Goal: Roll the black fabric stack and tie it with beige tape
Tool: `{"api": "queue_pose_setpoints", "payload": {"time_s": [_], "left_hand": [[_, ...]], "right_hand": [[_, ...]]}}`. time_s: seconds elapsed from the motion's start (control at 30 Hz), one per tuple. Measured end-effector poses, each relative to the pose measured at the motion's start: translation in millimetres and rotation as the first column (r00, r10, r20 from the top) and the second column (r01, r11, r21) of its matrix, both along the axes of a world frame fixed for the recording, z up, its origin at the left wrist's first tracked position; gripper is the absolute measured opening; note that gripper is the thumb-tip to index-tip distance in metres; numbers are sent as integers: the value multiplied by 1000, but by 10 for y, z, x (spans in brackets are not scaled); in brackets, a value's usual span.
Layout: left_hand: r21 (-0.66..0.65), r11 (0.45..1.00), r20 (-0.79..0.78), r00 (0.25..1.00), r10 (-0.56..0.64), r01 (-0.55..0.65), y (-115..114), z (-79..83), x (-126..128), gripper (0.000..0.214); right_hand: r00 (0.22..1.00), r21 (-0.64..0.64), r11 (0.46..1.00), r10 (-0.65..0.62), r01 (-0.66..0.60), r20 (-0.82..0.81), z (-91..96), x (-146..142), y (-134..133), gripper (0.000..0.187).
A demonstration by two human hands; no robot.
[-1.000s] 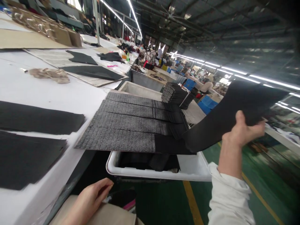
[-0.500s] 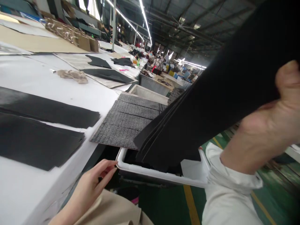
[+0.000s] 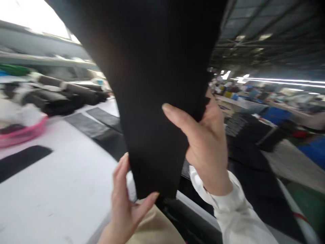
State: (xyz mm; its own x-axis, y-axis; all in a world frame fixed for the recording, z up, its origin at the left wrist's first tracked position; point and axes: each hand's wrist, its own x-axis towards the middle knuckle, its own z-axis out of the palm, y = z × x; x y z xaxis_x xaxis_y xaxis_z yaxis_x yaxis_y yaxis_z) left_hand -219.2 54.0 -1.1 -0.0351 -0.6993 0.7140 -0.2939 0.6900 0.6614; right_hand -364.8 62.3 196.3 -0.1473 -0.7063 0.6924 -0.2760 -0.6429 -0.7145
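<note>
A stack of thin, dark black sheets (image 3: 154, 135) hangs tall in front of me, narrowing toward its lower end. My right hand (image 3: 205, 142) is closed on its right edge, the thumb lying across the front face and the fingers behind. At the lower left corner is my left hand (image 3: 127, 200), thumb and fingers spread apart. Its fingertips are at the left edge and its thumb at the bottom edge. The stack's back and upper end are hidden or out of view.
To the left, a white table (image 3: 56, 183) carries more dark sheets (image 3: 101, 128) and a pink-rimmed basket (image 3: 25, 134). Rolls of material (image 3: 66, 91) lie behind. Long black pieces (image 3: 259, 183) are on the right. The surroundings are blurred.
The view has swung to the left. My right hand has brought the stack from the right, over the white bin, to upright before me. My left hand has left the bin's rim for the stack's lower corner.
</note>
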Motion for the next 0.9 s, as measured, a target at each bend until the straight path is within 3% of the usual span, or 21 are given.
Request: {"api": "queue_pose_setpoints", "payload": {"time_s": [0.1,0.23,0.33,0.47,0.53,0.6,0.63,0.67,0.7,0.8,0.9], "left_hand": [[34,997,58,996,70,-72,52,118,-17,112],[134,984,15,993,-118,115,42,129,-2,135],[176,976,-254,964,-79,126,47,102,-13,107],[293,952,-621,774,121,86,-110,-68,258,53],[371,925,-702,678,219,85,-232,-280,572,46],[441,885,-789,535,302,151,-327,-582,934,43],[509,834,-797,482,364,214,-355,-752,1103,42],[586,758,-780,452,432,287,-370,-922,1249,42],[619,719,-767,441,467,315,-373,-1080,1366,41],[613,718,-776,422,469,330,-341,-1403,1527,46],[636,702,-758,430,490,321,-312,-1475,1520,43]], "right_hand": [[993,31,998,41,-45,110,-29,236,-30,16],[995,67,997,26,-32,93,-156,586,-164,19],[988,93,984,145,-149,57,-318,1004,-328,17],[933,186,914,355,-360,62,-751,1762,-634,26],[874,268,845,486,-463,-22,-1090,2077,-761,37],[766,412,772,601,-483,-228,-1490,2230,-846,39],[685,465,756,636,-461,-356,-1700,2231,-876,33],[618,490,768,631,-414,-468,-1909,2183,-901,26],[570,485,796,601,-362,-561,-2110,2092,-926,23],[518,457,864,495,-210,-698,-2621,1665,-998,28],[547,491,870,433,-46,-716,-2950,1227,-1037,39]]}}
